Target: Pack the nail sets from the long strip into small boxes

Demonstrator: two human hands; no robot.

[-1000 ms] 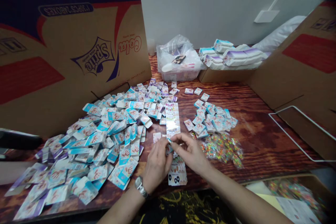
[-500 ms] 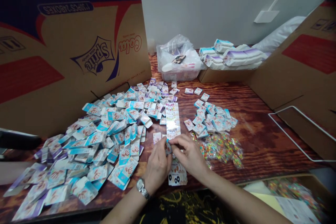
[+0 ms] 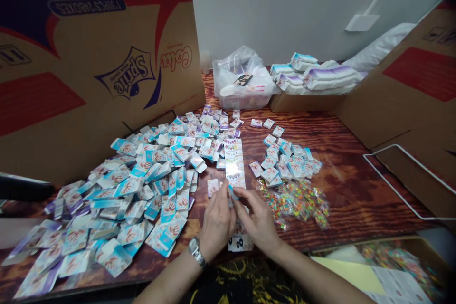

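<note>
Around both hands, a wooden table (image 3: 356, 190) with dark, wavy grain runs between two large cardboard flaps, a printed one (image 3: 89, 71) to the left and another (image 3: 399, 90) to the right. Beyond the hands sits a plastic tub (image 3: 245, 102) holding a crumpled clear bag (image 3: 237, 69), and right of it a low cardboard tray (image 3: 306, 103) carries stacked white and purple packets (image 3: 313, 78). Left of the left hand (image 3: 217, 221) spreads a big heap of small flat cards (image 3: 142, 190). Right of the right hand (image 3: 258, 218) lie a smaller heap of cards (image 3: 285, 161) and lumpy clear bags of bright pieces (image 3: 297, 204). Between the hands lies a long printed strip (image 3: 234, 164). Both hands are held narrow, their fingers closed on a small blue-edged card (image 3: 231, 194) at the strip's lower end. A metal wristwatch (image 3: 197, 251) circles the left wrist.
</note>
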